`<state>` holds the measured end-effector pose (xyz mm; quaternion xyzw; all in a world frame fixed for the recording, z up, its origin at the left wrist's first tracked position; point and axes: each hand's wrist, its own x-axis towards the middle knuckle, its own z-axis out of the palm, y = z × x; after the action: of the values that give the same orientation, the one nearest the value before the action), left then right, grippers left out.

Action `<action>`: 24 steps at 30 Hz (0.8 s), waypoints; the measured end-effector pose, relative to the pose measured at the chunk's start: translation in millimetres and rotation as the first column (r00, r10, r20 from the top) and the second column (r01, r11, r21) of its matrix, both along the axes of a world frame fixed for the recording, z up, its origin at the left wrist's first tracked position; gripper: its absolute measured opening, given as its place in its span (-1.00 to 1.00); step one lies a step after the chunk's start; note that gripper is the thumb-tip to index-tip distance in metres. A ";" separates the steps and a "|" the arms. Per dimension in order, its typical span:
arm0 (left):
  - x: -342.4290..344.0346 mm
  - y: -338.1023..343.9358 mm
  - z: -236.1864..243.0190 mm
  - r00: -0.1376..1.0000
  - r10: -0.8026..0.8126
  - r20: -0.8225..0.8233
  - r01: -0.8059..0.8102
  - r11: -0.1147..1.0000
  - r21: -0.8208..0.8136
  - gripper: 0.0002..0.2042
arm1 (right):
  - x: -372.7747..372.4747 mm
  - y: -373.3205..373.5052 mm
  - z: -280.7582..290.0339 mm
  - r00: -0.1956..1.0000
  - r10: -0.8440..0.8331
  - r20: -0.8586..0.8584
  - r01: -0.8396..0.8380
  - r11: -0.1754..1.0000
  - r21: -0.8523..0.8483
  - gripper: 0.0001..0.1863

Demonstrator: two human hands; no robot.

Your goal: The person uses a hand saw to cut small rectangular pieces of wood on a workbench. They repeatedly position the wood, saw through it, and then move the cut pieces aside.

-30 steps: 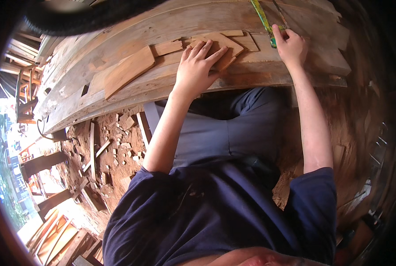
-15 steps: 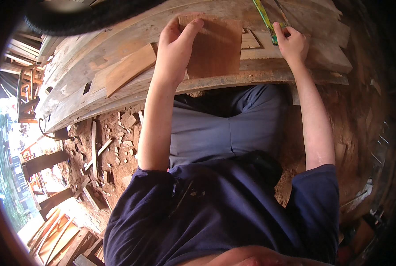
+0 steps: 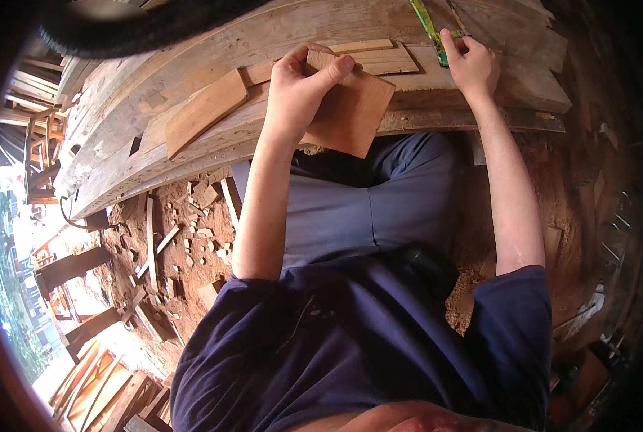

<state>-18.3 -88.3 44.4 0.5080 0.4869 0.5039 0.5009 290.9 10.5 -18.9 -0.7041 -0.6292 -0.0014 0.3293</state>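
My left hand (image 3: pixel 299 88) grips a flat, nearly square wooden board (image 3: pixel 351 111) by its upper left corner, thumb on the face. The board is tilted and overhangs the bench's near edge above my lap. My right hand (image 3: pixel 474 68) is at the right of the wooden workbench (image 3: pixel 228 43), its fingers curled on a green and yellow tool (image 3: pixel 432 34) with a long narrow strip. A thin dark rod runs beside that strip; the tool's kind is unclear, and my fingers hide part of it.
Another wooden board (image 3: pixel 207 114) lies on the bench to the left, and thin wooden pieces (image 3: pixel 393 59) lie behind the held board. Small offcuts (image 3: pixel 202 234) and sticks (image 3: pixel 152 237) litter the dusty floor at left. A dark curved band (image 3: pixel 141 32) crosses the upper left.
My left hand has turned the board and brought it slightly nearer, uncovering wooden pieces behind it. My right hand has hardly moved.
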 end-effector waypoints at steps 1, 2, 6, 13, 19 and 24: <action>-1.0 0.3 1.5 1.000 -0.024 0.004 0.024 0.999 0.021 -0.56 | -0.3 -0.1 0.2 1.000 -0.001 0.003 0.001 1.000 0.005 -0.34; -1.6 0.9 2.9 0.999 -0.033 0.001 0.033 0.999 0.035 -0.56 | -0.4 -0.1 0.5 1.000 -0.002 0.006 0.002 1.000 0.011 -0.34; -1.7 8.3 5.2 0.999 0.030 0.034 -0.033 0.995 0.093 -0.64 | -0.3 0.2 1.1 1.000 -0.015 0.008 0.015 1.000 -0.023 -0.33; -4.6 34.0 -4.4 0.921 0.247 0.300 -0.324 0.915 0.239 -0.70 | -0.2 -0.8 1.5 1.000 0.020 0.010 -0.020 1.000 0.012 -0.34; 5.5 21.1 -33.9 0.959 0.241 0.148 -0.270 0.937 0.223 -0.73 | -0.1 -1.2 2.8 1.000 0.008 0.024 -0.008 1.000 -0.015 -0.32; 2.2 8.4 -52.9 0.968 0.246 -0.036 -0.235 0.952 0.194 -0.65 | 1.1 1.3 0.9 1.000 0.013 0.007 -0.012 1.000 -0.018 -0.31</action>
<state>-16.1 -79.9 -8.5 0.5048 0.5103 0.5894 0.3706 291.9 11.8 -17.9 -0.7030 -0.6347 0.0037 0.3209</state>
